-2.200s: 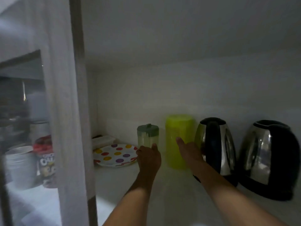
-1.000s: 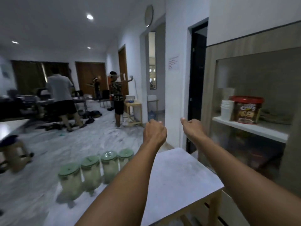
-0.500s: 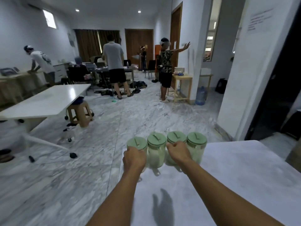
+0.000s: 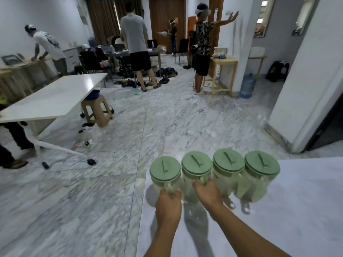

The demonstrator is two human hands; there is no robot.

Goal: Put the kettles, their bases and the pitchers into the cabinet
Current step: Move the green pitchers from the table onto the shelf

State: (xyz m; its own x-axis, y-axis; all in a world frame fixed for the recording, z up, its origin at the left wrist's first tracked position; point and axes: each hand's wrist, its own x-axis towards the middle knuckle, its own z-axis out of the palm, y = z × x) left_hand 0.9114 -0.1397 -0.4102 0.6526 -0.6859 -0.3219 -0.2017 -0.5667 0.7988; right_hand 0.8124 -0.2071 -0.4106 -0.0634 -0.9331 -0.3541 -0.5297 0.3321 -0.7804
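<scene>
Several clear pitchers with green lids stand in a row at the far edge of a white table [image 4: 297, 210]. My left hand [image 4: 168, 203] is closed around the handle of the leftmost pitcher [image 4: 165, 170]. My right hand [image 4: 208, 191] grips the handle of the second pitcher [image 4: 196, 165]. The third pitcher [image 4: 228, 163] and the rightmost pitcher [image 4: 262, 166] stand untouched to the right. All of them are upright and close together. The cabinet, kettles and bases are out of view.
Marble floor stretches ahead and to the left. A long white table [image 4: 55, 97] with a brown stool [image 4: 96, 112] stands at left. Several people [image 4: 136, 41] stand further back. A white pillar [image 4: 304, 86] and dark doorway are at right.
I turned away from the cabinet shelf to the table. Both hands left the shelf, reached down and closed on the handles of the two left pitchers.
</scene>
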